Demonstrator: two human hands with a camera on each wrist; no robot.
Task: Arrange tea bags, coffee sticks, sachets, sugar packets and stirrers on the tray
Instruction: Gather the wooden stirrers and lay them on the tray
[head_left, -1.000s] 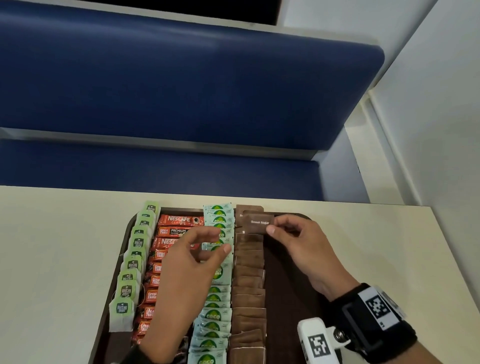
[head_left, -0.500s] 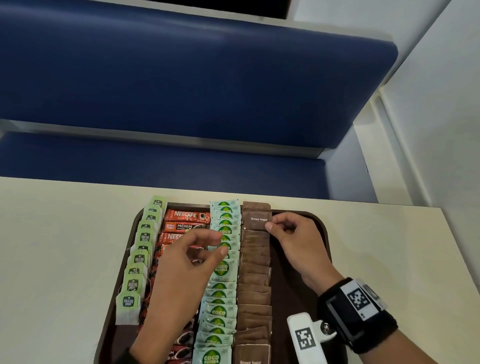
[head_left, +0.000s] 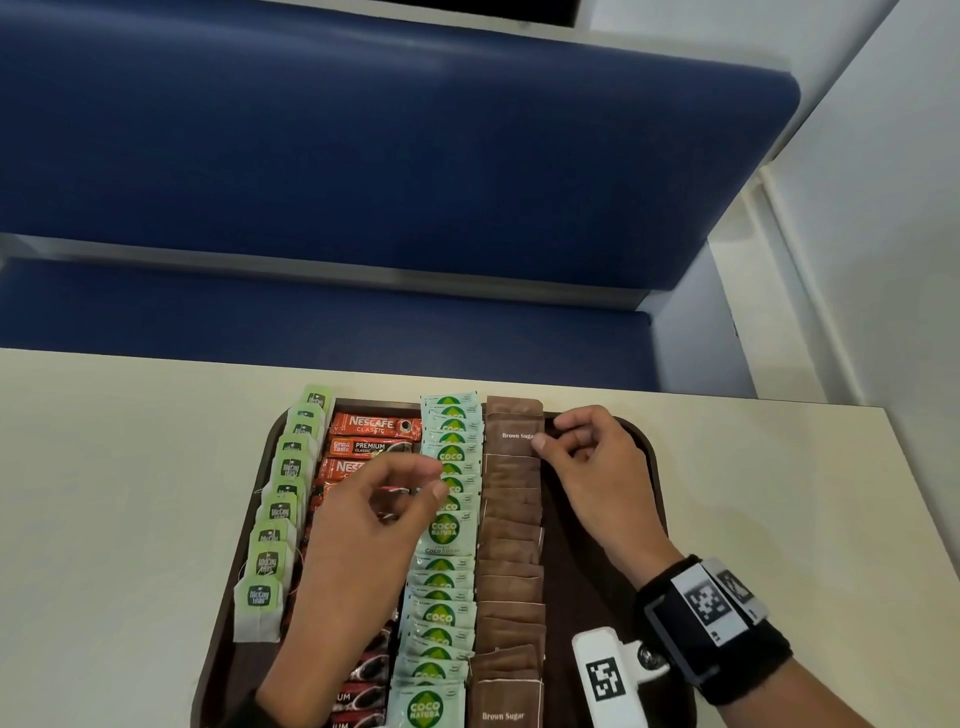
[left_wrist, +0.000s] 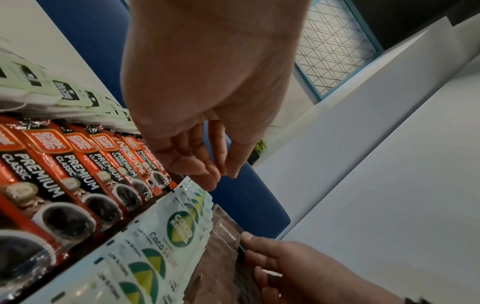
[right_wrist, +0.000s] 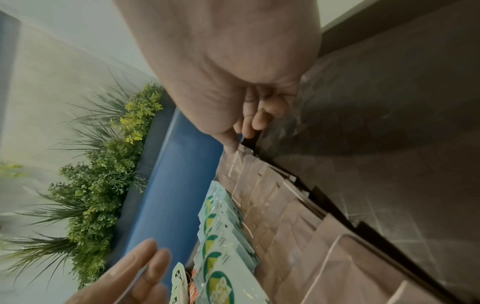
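Right hand (head_left: 587, 462) grip pinching brown sugar packet (head_left: 514, 435) on tray (head_left: 649, 467); left hand (head_left: 363, 525) seemingly relaxed, empty.

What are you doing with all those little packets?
A person is lining up drink packets in rows on a brown tray: tea bags, coffee sticks, green sugar sachets and brown sugar packets. The right hand pinches a brown sugar packet at the far end of its row. The left hand hovers over the coffee sticks, holding nothing.

One tray (head_left: 655, 499), two hands, four rows: tea bags (head_left: 283, 512) about ten (coffee sticks, sachets overlap beyond counting).
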